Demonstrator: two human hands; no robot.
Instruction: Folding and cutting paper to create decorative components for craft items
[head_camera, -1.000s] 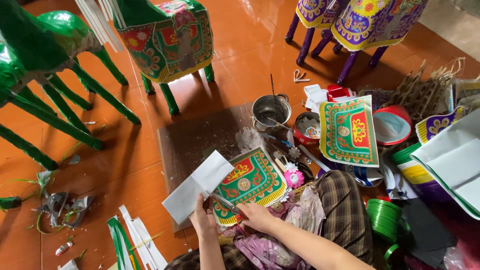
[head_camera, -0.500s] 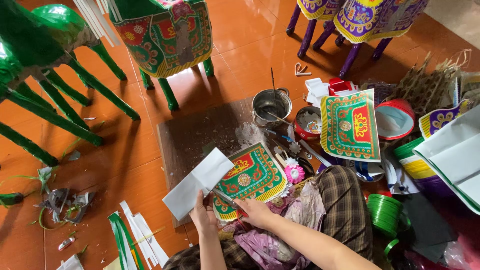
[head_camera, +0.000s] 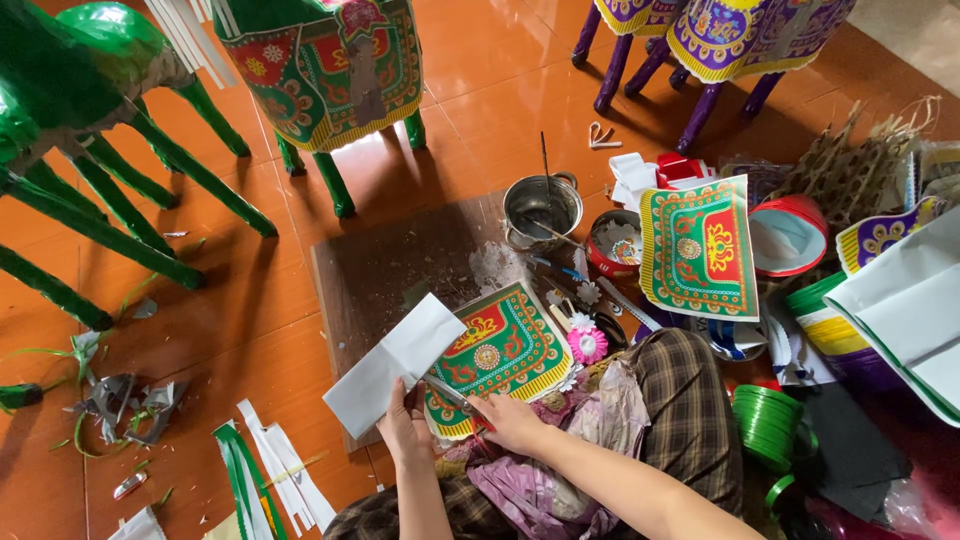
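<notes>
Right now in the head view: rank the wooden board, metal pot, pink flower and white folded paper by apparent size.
1. Wooden board, clearly largest.
2. White folded paper, held up by the left hand, so nearer the camera and perhaps flattered.
3. Metal pot; close to the paper, order unsure.
4. Pink flower, smallest.

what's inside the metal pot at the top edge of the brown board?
A thin stick stands in the metal pot, leaning on its rim. The inside looks dark and shiny; whether it holds liquid or paste cannot be told. Its bottom is in shadow.
</notes>
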